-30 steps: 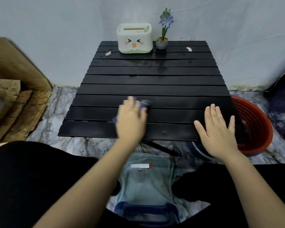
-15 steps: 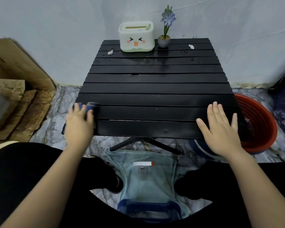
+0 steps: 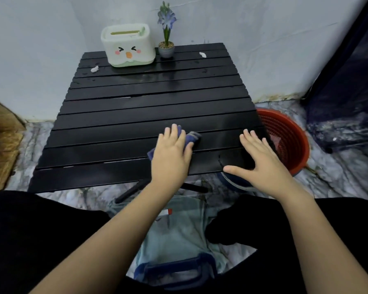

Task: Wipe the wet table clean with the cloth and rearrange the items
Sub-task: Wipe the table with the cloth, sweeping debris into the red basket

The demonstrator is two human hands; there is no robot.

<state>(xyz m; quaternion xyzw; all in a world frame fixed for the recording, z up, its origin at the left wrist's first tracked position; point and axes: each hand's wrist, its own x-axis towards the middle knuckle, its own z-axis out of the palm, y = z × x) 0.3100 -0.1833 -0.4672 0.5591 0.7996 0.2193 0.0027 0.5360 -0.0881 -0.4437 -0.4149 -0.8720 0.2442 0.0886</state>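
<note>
A black slatted table [image 3: 119,115] fills the middle of the view, wet and glossy toward its far end. My left hand [image 3: 171,154] presses flat on a blue cloth [image 3: 190,137] on the near slats, right of centre; most of the cloth is hidden beneath the palm. My right hand [image 3: 261,158] lies flat with fingers spread on the table's near right corner, holding nothing. At the far edge stand a white tissue box with a cartoon face [image 3: 128,46] and a small potted blue flower [image 3: 166,37]. Two white paper scraps [image 3: 94,69] [image 3: 202,54] lie on the far slats.
A red basket [image 3: 289,141] stands on the floor right of the table. A pale blue bag with dark handles [image 3: 179,240] lies between my knees. Wooden boards [image 3: 2,145] lean at the left. A dark cover [image 3: 346,81] hangs at the right wall.
My left hand slid the cloth from the table's near left corner back rightward to near the right hand. The right hand stayed on the near right corner. The view shifted.
</note>
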